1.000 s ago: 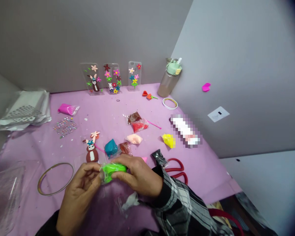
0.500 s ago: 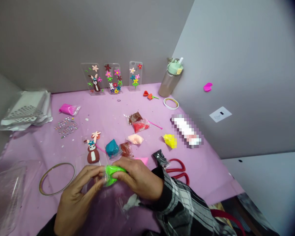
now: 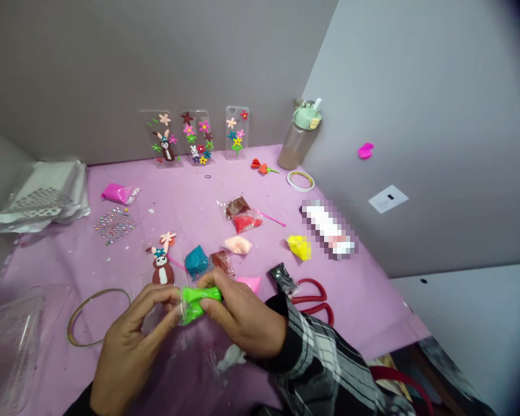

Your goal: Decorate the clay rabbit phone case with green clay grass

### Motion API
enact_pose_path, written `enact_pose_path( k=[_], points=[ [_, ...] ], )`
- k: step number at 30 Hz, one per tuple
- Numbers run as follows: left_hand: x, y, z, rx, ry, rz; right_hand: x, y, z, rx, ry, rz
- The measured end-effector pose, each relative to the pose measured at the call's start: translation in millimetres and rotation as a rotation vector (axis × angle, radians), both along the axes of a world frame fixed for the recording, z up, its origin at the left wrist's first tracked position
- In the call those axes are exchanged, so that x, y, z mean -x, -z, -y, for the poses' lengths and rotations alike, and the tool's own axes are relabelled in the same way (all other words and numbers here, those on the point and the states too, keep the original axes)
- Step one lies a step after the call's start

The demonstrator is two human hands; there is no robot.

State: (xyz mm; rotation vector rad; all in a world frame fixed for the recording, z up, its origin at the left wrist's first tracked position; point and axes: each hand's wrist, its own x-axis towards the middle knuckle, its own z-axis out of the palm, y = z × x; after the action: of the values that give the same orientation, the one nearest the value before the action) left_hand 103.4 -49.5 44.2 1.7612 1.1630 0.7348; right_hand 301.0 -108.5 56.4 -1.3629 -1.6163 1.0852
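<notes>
Spanning the gap between the left hand (image 3: 130, 344) and the right hand (image 3: 245, 315), the green clay packet (image 3: 195, 294) turned its clear-wrapped edge to the left fingertips. A blue packet (image 3: 196, 261) and a brown packet (image 3: 221, 261) lay just beyond the right fingers, narrowing the room ahead; pink-purple cloth (image 3: 359, 312) stretched past the red handles (image 3: 308, 300), beyond the right wrist, to a slanting edge. More of the pink packet (image 3: 250, 283) showed beside the right knuckles than one second earlier. The left thumb and fingers pinched the wrapped end; the right thumb and fingers pinched the opposite end.
</notes>
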Motion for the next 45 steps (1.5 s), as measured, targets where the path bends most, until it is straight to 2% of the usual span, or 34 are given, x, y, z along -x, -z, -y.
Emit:
enact_pose_path(
  k=[2,7,10,13,15,17,20,25,28,32,35,38,42,45],
  points=[
    [0.8,2.3,1.5,0.002,-0.016,0.003,3.5,1.6,1.0,0.0,0.017,0.065],
    [0.4,0.3,4.6,-0.022,-0.015,-0.013,11.7,9.4,2.5,-0.05,-0.043,0.168],
    [-4.4,-5.7,3.2,-0.147,0.084,-0.067,12.1,11.5,2.6,-0.055,-0.057,0.177],
    [-11.7,-10.3,1.6,-0.356,0.172,-0.092,10.7,9.7,2.4,-0.036,-0.044,0.156],
    [-14.9,-11.4,1.3,-0.47,0.193,-0.09,9.9,8.0,1.9,-0.023,-0.022,0.123],
    [-14.5,-11.5,1.1,-0.499,0.192,-0.078,8.9,7.1,1.1,-0.023,0.01,0.07],
    [-5.5,-10.8,-0.4,-0.35,0.145,-0.063,4.7,7.8,-1.0,-0.055,0.073,0.0],
    [21.0,-9.5,-5.4,-0.003,-0.077,-0.061,-6.3,10.0,-5.3,-0.057,0.257,-0.052],
    [27.9,-10.1,-6.4,0.129,-0.087,-0.01,-6.1,10.5,-6.9,-0.034,0.237,-0.108],
    [19.9,-10.0,-6.0,0.243,-0.07,0.172,-4.5,6.8,-10.6,-0.038,0.234,-0.114],
    [9.5,-7.8,-4.8,0.419,-0.113,0.372,-11.0,-0.9,-17.7,-0.089,0.268,-0.031],
    [4.2,-4.6,-3.2,0.591,-0.169,0.479,-20.9,-5.2,-31.3,-0.149,0.306,0.097],
    [6.6,1.2,-3.0,0.646,-0.23,0.48,-31.0,8.4,-56.9,-0.216,0.365,0.269],
    [8.5,3.9,-3.8,0.613,-0.202,0.464,-34.9,24.7,-70.9,-0.227,0.361,0.321]
  ],
)
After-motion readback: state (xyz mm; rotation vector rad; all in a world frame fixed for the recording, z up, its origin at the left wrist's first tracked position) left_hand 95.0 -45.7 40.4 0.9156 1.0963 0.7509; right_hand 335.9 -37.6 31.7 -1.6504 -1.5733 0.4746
